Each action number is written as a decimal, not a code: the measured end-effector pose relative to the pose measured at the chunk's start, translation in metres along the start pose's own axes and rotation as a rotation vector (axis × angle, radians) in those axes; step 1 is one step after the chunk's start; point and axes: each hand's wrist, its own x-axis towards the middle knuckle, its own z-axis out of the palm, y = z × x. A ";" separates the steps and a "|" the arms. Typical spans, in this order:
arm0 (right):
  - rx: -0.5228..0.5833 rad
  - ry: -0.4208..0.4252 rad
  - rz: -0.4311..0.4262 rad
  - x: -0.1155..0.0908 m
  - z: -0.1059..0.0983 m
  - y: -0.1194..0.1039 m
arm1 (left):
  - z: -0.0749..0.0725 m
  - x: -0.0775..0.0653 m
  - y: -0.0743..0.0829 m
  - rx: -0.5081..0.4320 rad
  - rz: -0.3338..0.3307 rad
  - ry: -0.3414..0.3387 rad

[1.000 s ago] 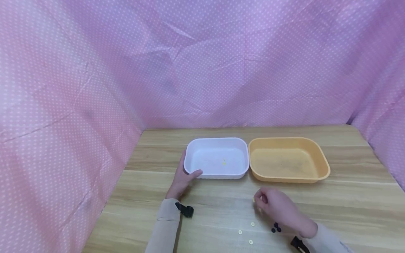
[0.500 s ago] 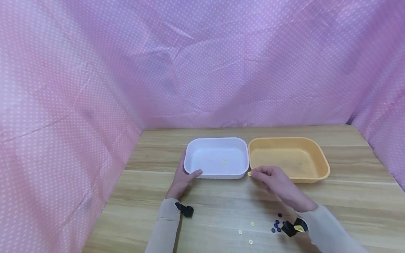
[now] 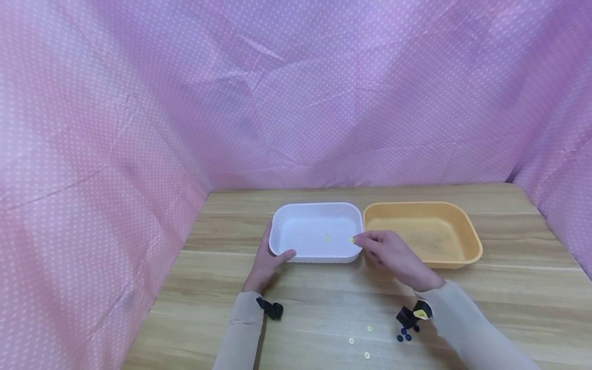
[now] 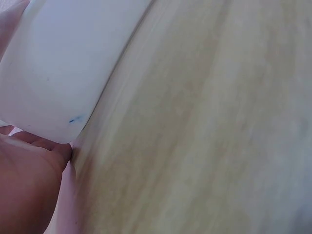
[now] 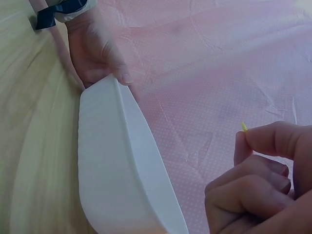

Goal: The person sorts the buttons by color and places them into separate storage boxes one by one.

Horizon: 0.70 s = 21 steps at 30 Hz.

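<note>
The left hand [image 3: 265, 262] grips the near left corner of a white plastic tub [image 3: 319, 259], thumb over the rim and fingers along the outer wall. Small yellow buttons [image 3: 327, 239] lie on the tub's floor. Over the tub's right rim, the right hand [image 3: 393, 259] pinches a yellow button [image 3: 352, 240] between thumb and forefinger; the right wrist view shows this button [image 5: 244, 126] edge-on at the fingertips. On the table near the front are 3 more yellow buttons [image 3: 369, 329] and several dark blue buttons [image 3: 404, 332], partly hidden by the right wrist's camera.
An orange tub [image 3: 430, 264] stands right beside the white one, partly behind the right hand. Both are on a wooden table [image 3: 305, 318]. A pink dotted cloth [image 3: 296, 103] hangs behind and at the sides.
The right hand has carried its yellow button from above the table, past the orange tub's near left corner, to over the white tub's right side. The left hand stays in place.
</note>
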 end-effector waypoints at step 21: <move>-0.149 0.009 0.063 0.051 0.023 -0.008 | -0.001 0.008 -0.025 0.011 0.031 0.040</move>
